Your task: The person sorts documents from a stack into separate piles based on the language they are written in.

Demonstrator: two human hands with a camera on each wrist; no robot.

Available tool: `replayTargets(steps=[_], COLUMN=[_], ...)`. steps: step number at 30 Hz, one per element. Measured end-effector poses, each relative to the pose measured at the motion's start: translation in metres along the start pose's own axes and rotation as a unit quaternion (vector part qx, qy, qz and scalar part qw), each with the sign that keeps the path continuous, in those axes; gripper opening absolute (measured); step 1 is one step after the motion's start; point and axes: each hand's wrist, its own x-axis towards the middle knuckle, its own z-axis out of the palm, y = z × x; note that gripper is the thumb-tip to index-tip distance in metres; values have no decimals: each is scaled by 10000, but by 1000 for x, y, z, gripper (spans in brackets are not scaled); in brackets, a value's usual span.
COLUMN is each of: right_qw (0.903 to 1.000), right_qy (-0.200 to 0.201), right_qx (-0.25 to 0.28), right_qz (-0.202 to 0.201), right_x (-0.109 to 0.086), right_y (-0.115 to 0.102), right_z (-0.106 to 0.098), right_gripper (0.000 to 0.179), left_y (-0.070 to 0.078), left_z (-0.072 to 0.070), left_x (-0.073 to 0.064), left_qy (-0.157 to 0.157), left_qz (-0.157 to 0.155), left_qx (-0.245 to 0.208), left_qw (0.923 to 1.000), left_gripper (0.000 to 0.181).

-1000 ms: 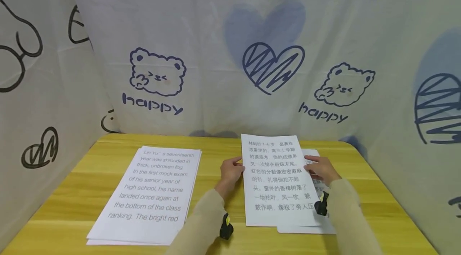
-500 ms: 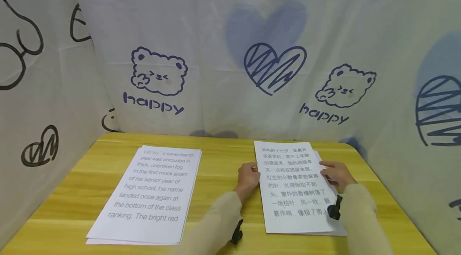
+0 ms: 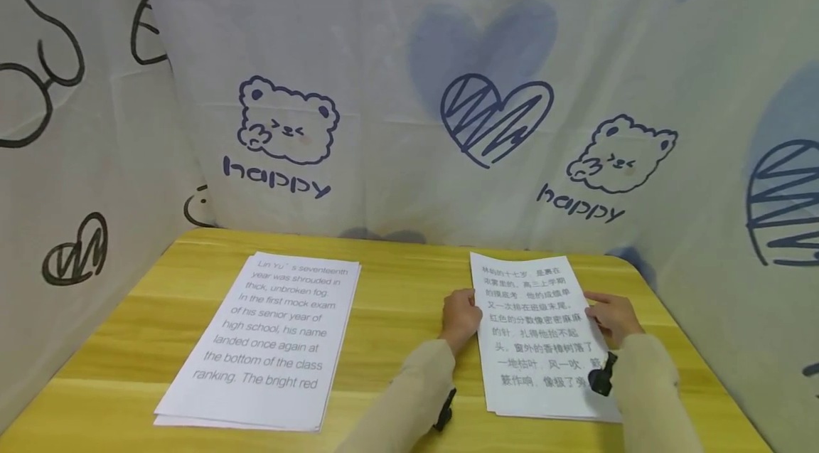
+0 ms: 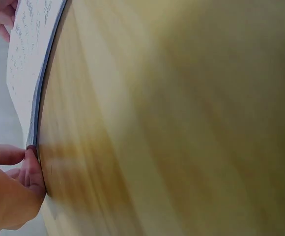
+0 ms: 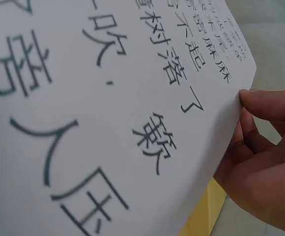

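A sheet of paper [image 3: 534, 346] with printed Chinese characters lies at the right of the table, over another sheet whose edge peeks out at the bottom. My left hand [image 3: 461, 318] pinches its left edge between thumb and fingers; in the left wrist view that hand [image 4: 14, 184] is right at the paper's [image 4: 34, 64] edge, close over the wood. My right hand [image 3: 616, 318] pinches the right edge. In the right wrist view, the thumb of my right hand [image 5: 268, 142] presses on the paper's [image 5: 182, 142] rim and the fingers curl beneath, where the edge bends up.
A stack of white sheets [image 3: 262, 339] with English text lies at the left of the wooden table [image 3: 390, 339]. A white curtain [image 3: 384, 83] with bears and hearts hangs behind the table and along both sides. A small black device [image 3: 601, 375] is worn at the right wrist.
Both hands have moved right and slightly toward me with the Chinese-text sheet. It now nearly covers the sheet that showed at its right. The English stack has stayed in place.
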Motion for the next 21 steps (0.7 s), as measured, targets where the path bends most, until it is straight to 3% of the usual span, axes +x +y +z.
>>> replayTargets(steps=[5,9,15,21], right_qw=[9996,9995,9991,9947], right_qy=[212,299,411,813], right_qx=[178,83,-16,-629], right_qz=[80,2,125,54], right_x=[1,2,-1,0], right_y=[4,7,8,5], right_z=[1,1,4,6], right_gripper=[46,46,47,49], left_y=[5,4,3,-2], left_z=[5,7,5,-1], left_x=[-1,1,1,1], left_qy=[-348,-434,-419,-414], left_qz=[-294,-456,-480,-246], left_qx=[100,143,139,-219], left_qw=[9989,9979,9979,9986], left_gripper=[37,39,36,35])
